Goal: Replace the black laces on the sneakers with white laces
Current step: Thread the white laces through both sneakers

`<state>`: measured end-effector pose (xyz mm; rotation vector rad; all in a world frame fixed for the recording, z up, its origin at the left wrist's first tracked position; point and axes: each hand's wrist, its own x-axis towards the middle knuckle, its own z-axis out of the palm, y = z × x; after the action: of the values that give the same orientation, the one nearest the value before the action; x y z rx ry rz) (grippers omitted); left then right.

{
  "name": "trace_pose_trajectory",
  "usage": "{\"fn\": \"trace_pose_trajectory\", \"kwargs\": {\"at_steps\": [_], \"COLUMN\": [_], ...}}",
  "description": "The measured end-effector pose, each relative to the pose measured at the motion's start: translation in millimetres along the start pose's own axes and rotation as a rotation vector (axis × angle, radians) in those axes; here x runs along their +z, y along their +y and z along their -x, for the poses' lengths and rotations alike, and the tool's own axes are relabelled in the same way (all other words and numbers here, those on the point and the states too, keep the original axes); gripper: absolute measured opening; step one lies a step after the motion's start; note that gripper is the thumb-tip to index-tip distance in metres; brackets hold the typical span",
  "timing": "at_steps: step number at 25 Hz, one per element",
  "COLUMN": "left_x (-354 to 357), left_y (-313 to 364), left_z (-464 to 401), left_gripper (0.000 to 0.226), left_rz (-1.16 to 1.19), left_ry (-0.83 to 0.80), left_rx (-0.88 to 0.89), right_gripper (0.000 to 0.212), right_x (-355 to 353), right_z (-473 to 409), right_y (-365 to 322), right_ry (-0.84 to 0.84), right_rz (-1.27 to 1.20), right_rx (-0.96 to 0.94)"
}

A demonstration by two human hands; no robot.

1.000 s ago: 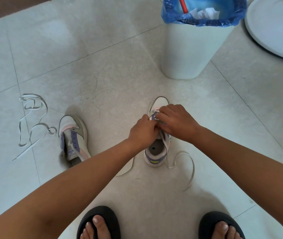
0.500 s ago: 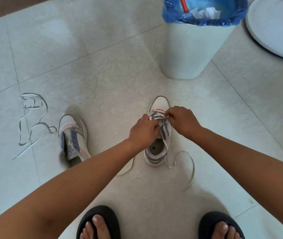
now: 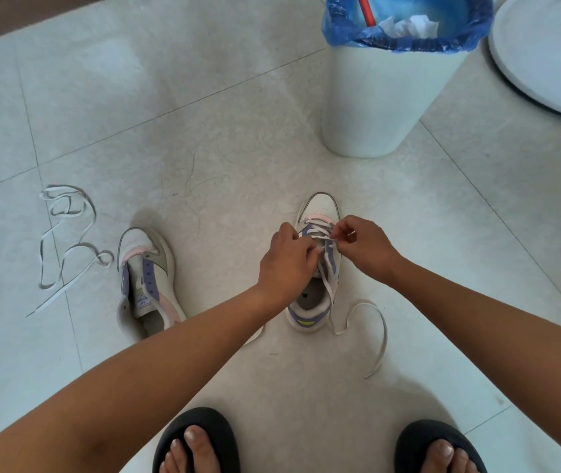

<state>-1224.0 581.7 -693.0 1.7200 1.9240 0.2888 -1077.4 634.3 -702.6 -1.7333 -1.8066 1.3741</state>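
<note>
**White lace half threaded on the right-hand sneaker**

While both hands work over it, the sneaker (image 3: 318, 264) stands on the tiled floor (image 3: 204, 131), toe pointing away, with a white lace (image 3: 327, 285) crossed through its front eyelets. The right hand (image 3: 362, 249) pinches that lace beside the eyelets between thumb and forefinger. The left hand (image 3: 286, 264) is curled over the shoe's near side; what its fingers hold is hidden under the knuckles. Loose lace ends trail on the floor behind the heel, one partly covered by the left forearm. Well to the left lies the second sneaker (image 3: 146, 285), unlaced, and beyond it a spare white lace (image 3: 67, 247) in a tangle. A white bin (image 3: 374, 97) with a blue liner stands behind, its top cut off.
</note>
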Motion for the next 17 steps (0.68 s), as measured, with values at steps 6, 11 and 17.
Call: {"fn": "trace_pose_trajectory", "kwargs": {"at_steps": [6,11,17], "left_x": [-1,-14,-27], "left_y": [0,1,-22], "left_z": [0,10,51], "left_gripper": [0.020,0.017,0.014], "left_rz": [0.337,0.322,0.120], "left_ry": [-0.012,-0.023,-0.032], "left_rx": [-0.174,-0.096,0.174], "right_gripper": [0.046,0.030,0.022], "right_x": [23,36,31], "right_z": [32,42,42], "right_y": [2,4,-2], "right_ry": [-0.017,0.014,0.046], "right_rz": [-0.169,-0.059,-0.110], "right_rx": [0.204,0.202,0.239]}}
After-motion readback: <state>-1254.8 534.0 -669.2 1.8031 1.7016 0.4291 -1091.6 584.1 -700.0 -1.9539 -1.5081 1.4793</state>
